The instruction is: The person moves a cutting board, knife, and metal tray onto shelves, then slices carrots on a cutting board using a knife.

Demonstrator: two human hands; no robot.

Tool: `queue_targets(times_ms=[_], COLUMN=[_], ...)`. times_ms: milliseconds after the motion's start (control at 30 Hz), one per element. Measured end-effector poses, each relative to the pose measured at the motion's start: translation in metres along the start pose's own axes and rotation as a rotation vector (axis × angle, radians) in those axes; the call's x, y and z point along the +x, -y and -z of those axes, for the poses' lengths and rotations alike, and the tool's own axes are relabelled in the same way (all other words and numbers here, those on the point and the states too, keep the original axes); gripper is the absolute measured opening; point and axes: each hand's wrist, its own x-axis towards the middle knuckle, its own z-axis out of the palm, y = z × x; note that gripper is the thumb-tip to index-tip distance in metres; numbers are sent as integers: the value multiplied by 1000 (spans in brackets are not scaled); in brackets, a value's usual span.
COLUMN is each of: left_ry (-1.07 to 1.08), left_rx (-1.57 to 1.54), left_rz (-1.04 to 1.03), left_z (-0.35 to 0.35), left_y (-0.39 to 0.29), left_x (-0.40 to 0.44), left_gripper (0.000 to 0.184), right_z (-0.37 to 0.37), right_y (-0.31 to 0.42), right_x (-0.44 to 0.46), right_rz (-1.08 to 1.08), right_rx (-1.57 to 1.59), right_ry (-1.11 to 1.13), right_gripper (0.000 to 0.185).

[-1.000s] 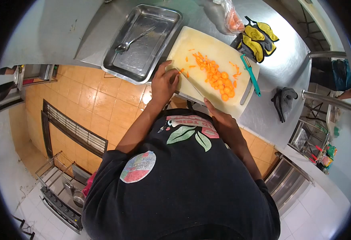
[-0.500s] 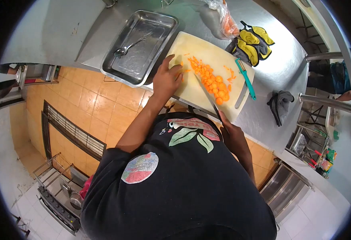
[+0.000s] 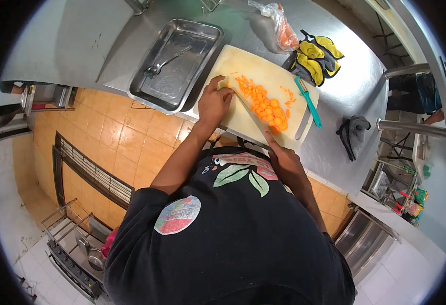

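Note:
My right hand (image 3: 285,160) is wrapped round the handle of a kitchen knife (image 3: 252,117), whose blade points up and left across the white cutting board (image 3: 243,58). My left hand (image 3: 214,104) is over the board's left side, fingers curled, at the knife's tip; whatever is in the fingers is hidden. Beyond the blade lies a pile of carrot slices (image 3: 269,109), with smaller carrot pieces (image 3: 290,95) to its right. A teal-handled peeler (image 3: 309,103) rests across the board's right edge.
Left of the board stands a metal tray (image 3: 158,96) with a spoon (image 3: 154,69) in it. Behind are a plastic bag of carrots (image 3: 285,35) and yellow-grey gloves (image 3: 314,58). A grey cloth item (image 3: 354,133) lies right. Another person (image 3: 422,96) stands at far right.
My left hand has come to the knife's tip, its fingers curling in more. The knife and my right hand have shifted up and left. The carrot pieces left of the pile are fewer in sight.

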Motion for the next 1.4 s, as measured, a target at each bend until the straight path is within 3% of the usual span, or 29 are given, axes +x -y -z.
queue_targets(times_ms=[167,367,533,633,767,967,1167,1267,1400], left_ry=[-34,-105,-156,-142,32,83,188,98,222], left_rx=[-3,53,19,-93,141,238,193,63,-123], left_rz=[-25,-93,-250,-128,46,-106,-116,-114,2], left_z=[-3,-5,2,9,24,17,33,53,61], left_y=[3,5,9,7,-9,2,12,11,7], left_x=[0,-4,0,10,25,37,40,24,4], left_gripper=[11,9,13,16,15,11,9,13,14], right_z=[8,3,14,9,-4,-18,-10,-13,-10], right_y=[21,18,9,1,3,4,3,-1,1], right_x=[3,-11,-31,-35,-31,-25,-29,-27,-23], right_rz=[-158,-18,-55,-14,61,122,79,174,133], right_rx=[-57,-66,-6,20,99,140,115,121,114], right_ry=[125,15,33,-24,-115,-216,-119,-125,-60], right_gripper=[68,73,70,68,66,66,67,67,67])
